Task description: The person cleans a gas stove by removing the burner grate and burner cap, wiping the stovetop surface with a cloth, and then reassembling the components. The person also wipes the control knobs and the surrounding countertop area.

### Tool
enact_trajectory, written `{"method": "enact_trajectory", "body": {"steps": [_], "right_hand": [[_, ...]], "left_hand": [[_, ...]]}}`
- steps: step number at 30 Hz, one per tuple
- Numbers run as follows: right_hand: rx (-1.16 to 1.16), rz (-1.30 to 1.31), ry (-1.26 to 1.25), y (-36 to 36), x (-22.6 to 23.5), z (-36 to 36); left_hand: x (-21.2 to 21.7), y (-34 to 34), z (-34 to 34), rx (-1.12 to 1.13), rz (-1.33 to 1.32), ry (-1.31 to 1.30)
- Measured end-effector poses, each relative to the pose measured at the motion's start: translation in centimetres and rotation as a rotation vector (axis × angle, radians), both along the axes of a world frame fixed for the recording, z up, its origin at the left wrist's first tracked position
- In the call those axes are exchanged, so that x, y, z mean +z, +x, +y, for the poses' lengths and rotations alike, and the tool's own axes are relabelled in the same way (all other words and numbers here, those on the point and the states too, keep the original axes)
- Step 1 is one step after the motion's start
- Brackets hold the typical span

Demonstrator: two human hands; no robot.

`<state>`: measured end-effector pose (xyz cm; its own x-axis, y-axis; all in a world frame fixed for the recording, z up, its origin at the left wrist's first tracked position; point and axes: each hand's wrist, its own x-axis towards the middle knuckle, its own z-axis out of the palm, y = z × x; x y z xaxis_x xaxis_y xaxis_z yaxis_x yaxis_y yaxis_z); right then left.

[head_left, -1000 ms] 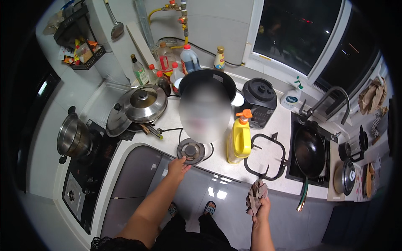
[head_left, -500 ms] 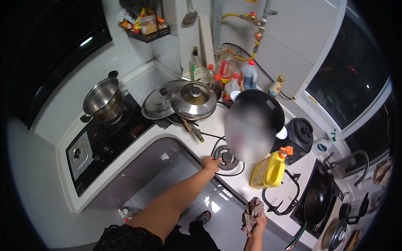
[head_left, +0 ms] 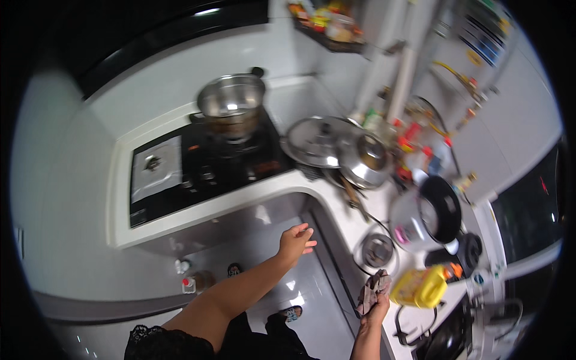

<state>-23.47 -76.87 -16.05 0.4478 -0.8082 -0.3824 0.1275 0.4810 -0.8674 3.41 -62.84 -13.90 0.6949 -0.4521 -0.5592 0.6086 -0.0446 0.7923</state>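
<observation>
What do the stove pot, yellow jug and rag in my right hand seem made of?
Pot: polished metal, likely stainless steel, from its mirror-like glints. Yellow jug: probably smooth plastic, by its moulded shape. Rag: likely matte fabric, softly crumpled.

Polished metal is seen on the pot, upper centre, gloss on the cooktop below — wrinkled, matt cloth in the rag, smooth plastic in the jug, lower right.
</observation>
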Motion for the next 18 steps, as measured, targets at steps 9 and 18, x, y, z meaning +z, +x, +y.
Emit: {"method": "enact_trajectory", "body": {"steps": [9, 18], "right_hand": [[0.655, 0.216, -0.098, 30.2, 2.9, 18.3], [0.807, 0.214, -0.985, 52.7, 2.2, 30.1]], "left_hand": [[-0.7, 16.0, 29.8, 0.544, -0.131, 0.056], [-10.2, 32.9, 52.7, 0.875, -0.508, 0.781]]}}
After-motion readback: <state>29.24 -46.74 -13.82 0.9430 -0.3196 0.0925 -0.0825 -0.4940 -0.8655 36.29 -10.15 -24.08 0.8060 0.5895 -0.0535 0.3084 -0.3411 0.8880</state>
